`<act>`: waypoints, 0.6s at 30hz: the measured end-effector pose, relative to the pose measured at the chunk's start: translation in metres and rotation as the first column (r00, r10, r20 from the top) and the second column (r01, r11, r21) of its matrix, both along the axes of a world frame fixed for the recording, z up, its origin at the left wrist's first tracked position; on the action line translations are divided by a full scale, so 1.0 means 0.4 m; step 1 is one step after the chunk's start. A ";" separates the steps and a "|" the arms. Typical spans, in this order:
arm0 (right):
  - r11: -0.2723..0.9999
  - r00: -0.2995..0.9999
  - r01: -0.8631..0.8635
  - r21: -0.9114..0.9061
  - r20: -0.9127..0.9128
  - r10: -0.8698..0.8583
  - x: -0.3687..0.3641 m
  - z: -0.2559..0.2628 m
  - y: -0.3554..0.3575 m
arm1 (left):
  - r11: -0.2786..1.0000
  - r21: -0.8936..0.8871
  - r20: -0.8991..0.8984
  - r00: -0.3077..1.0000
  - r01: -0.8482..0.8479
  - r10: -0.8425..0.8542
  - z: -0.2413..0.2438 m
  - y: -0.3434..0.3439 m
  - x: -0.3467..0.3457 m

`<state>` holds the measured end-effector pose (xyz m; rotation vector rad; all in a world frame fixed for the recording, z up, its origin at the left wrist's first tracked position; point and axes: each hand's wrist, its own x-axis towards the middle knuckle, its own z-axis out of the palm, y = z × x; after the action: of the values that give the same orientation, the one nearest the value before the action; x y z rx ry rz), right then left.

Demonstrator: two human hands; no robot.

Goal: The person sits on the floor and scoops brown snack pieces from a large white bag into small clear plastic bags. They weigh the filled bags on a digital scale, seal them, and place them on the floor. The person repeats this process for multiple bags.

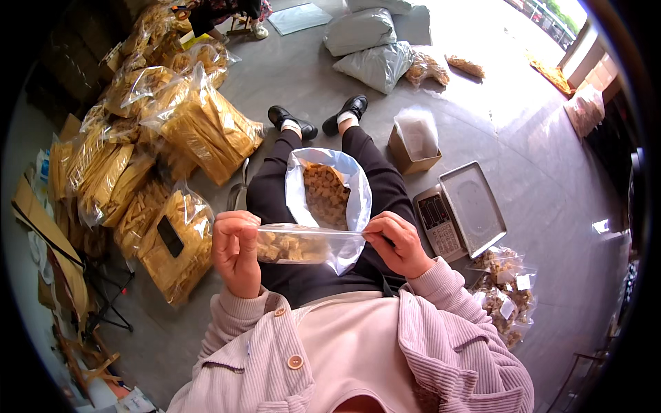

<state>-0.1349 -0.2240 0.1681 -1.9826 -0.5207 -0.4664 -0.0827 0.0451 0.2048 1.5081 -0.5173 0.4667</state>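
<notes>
Between my two hands a clear plastic bag is stretched by its top edge, with golden-brown chunks inside it. My left hand pinches one top corner between thumb and fingers. At the other corner, my right hand grips the edge the same way. Behind the small bag, a large white plastic sack stands between my legs with its mouth spread wide. Brown cube-like pieces fill it. The small bag hides part of the sack's near side.
A digital scale with a metal tray sits at right, beside a cardboard box of clear bags. Filled, labelled bags lie below it. Bagged yellow sheets, a phone and a metal scoop are at left. Grey sacks and another person's leg are ahead.
</notes>
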 end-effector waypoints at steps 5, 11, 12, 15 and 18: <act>0.994 0.997 0.038 0.098 -0.068 -0.032 -0.014 -0.030 -0.004 | 0.999 -0.042 -0.091 0.996 0.019 -0.023 -0.007 -0.005 -0.008; 0.658 0.930 0.133 0.741 -0.323 0.176 -0.004 -0.061 -0.012 | 0.926 -0.357 -0.298 0.926 0.118 -0.233 -0.025 -0.055 -0.005; 0.611 0.938 0.153 0.776 -0.309 0.157 0.001 -0.048 -0.005 | 0.908 -0.404 -0.359 0.895 0.108 -0.266 -0.025 -0.062 -0.003; 0.666 0.959 0.153 0.730 -0.272 0.078 0.011 0.003 -0.006 | 0.937 -0.347 -0.437 0.877 0.040 -0.199 -0.062 -0.052 0.014; 0.860 0.978 0.110 0.498 -0.206 -0.006 0.022 0.032 0.008 | 0.999 -0.018 -0.313 0.949 -0.031 0.024 -0.066 -0.067 0.020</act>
<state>-0.1260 -0.2208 0.1808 -1.5118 -0.1811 -0.3887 -0.0746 0.0184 0.1785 1.5330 -0.2410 0.2458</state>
